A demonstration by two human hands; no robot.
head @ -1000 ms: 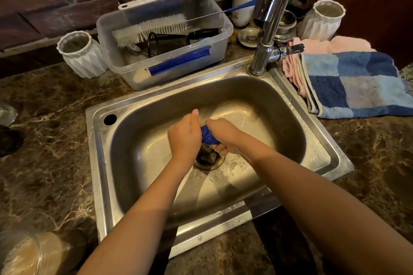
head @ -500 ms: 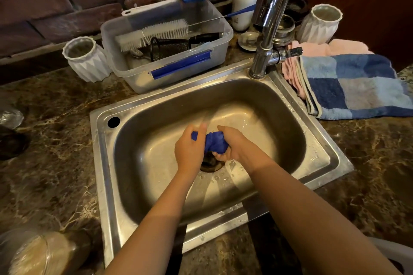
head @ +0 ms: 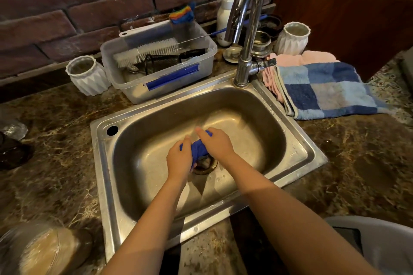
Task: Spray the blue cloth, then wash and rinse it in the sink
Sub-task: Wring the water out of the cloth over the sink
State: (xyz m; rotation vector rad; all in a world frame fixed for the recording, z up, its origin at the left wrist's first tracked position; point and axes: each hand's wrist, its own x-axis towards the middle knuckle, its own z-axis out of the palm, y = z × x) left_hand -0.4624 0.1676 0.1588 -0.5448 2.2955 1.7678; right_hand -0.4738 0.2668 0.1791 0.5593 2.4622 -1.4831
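Note:
The blue cloth (head: 197, 149) is bunched into a small wad between both hands, just above the drain (head: 205, 165) of the steel sink (head: 297, 154). My left hand (head: 180, 158) grips its left end. From the right, my right hand (head: 215, 144) closes over the top of it. Most of the cloth is hidden by my fingers. The chrome tap (head: 247, 18) arches over the back of the basin; I see no water stream from its spout.
A clear plastic tub (head: 201, 67) with brushes stands behind the sink, with a white ribbed cup (head: 86, 75) to its left. Right of the tap lie a blue checked towel (head: 324, 90), pink cloths (head: 312, 58), another white cup (head: 293, 39) and a white pump bottle (head: 225, 9).
Both hands have kept twisting the cloth over the drain; the right hand has shifted over the top of it. The camera has tilted up, showing more of the tap and wall.

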